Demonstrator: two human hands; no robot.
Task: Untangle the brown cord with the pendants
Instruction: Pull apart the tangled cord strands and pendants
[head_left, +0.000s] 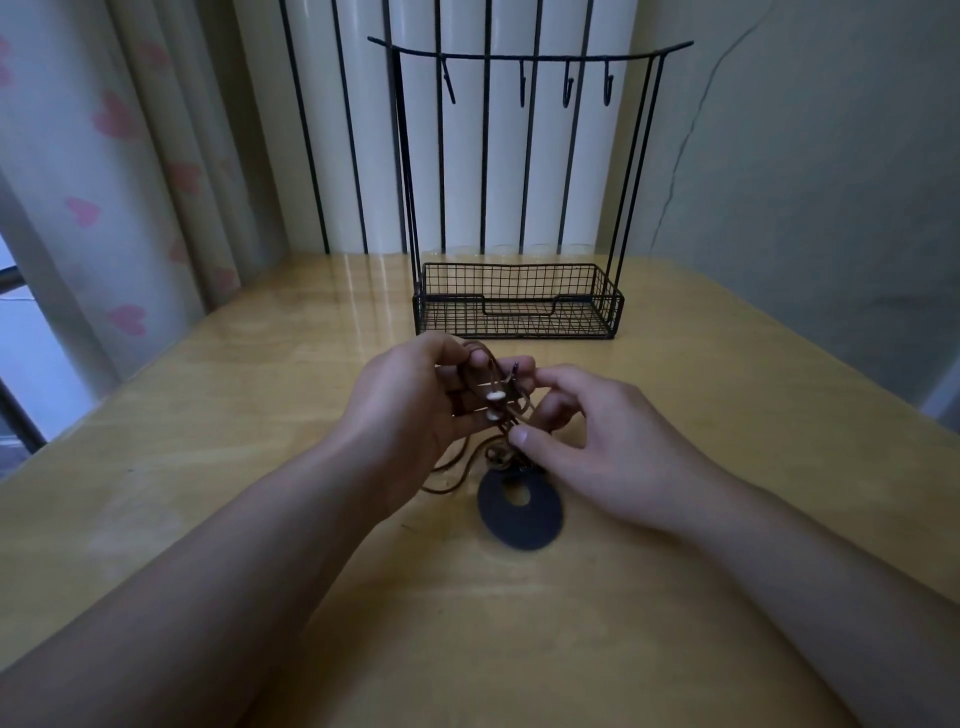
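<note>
A pale wooden counter (218, 415) fills the lower field, backed by a curtain with pink hearts (119, 208) at left and a plain wall at right. At the far middle of the counter stands a black wire rack (519, 306): a low mesh basket at its base, two pairs of upright rods, and a top bar carrying four hooks (569, 91). Two bare forearms reach in from the near edge and meet just in front of the rack. The left hand (410, 400) is raised above the counter, fingers (514, 366) curled around a bundle of loops of the brown cord (498, 374). The right hand (597, 441) faces it, thumb and forefinger pinching a strand of the same cord just below the bundle. Loose lengths of cord trail down from both hands and lie in curves on the counter near the left wrist. A dark disc pendant with an off-centre hole (519, 512) rests flat on the counter beneath the hands, joined to the cord at its top edge. Two small pale beads (131, 396) sit on the strands held between the hands.
</note>
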